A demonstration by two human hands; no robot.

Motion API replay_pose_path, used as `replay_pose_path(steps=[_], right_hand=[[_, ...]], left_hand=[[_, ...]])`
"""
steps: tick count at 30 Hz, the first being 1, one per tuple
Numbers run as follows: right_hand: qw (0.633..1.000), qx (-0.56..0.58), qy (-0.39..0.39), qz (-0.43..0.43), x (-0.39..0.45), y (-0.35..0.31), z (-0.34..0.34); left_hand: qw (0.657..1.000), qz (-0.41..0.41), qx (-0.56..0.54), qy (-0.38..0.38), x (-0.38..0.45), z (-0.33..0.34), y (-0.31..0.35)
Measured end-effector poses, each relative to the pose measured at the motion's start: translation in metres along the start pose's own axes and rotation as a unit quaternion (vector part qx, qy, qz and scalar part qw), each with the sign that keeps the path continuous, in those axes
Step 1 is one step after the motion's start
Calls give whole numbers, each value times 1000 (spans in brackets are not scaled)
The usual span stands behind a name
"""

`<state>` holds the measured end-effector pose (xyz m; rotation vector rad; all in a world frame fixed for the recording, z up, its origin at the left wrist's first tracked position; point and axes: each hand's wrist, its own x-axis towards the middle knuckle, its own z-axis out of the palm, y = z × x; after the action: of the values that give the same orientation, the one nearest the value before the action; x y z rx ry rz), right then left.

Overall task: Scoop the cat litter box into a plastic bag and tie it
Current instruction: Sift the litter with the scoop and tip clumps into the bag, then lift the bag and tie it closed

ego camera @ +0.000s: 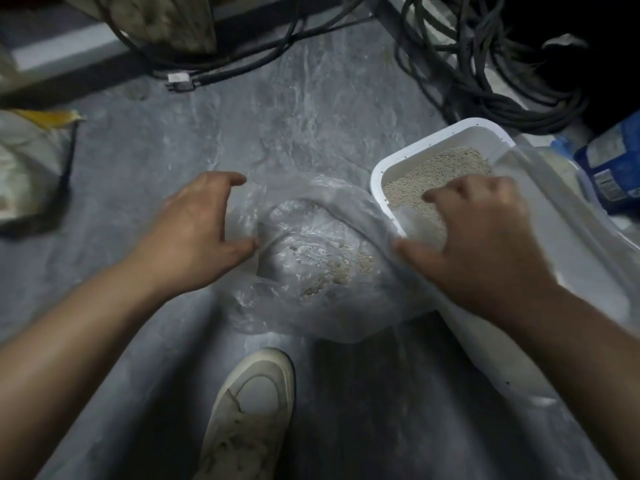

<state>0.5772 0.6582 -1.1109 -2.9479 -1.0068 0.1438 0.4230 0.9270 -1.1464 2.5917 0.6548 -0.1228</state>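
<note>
A clear plastic bag (311,258) lies crumpled on the grey floor, with a little beige litter inside it. To its right stands the white litter box (377,171), holding beige litter (440,171); the bag's rim drapes over the box's near left corner. My left hand (194,230) hovers at the bag's left edge with its fingers spread and curved, the thumb tip touching the plastic. My right hand (474,237) is over the box's near corner, fingers curled, gripping a fold of the bag's rim. No scoop is visible.
A pale shoe (252,414) stands just below the bag. Black cables (485,74) coil at the back and back right. A blue container (613,161) sits at the far right, and a sack (27,168) at the left edge.
</note>
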Motion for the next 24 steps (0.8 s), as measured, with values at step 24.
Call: replay_pose_path(steps=[24], right_hand=[[990,136,-26,-13,37,-36,22]], left_hand=[[984,-50,-143,91,11,-40,-13]])
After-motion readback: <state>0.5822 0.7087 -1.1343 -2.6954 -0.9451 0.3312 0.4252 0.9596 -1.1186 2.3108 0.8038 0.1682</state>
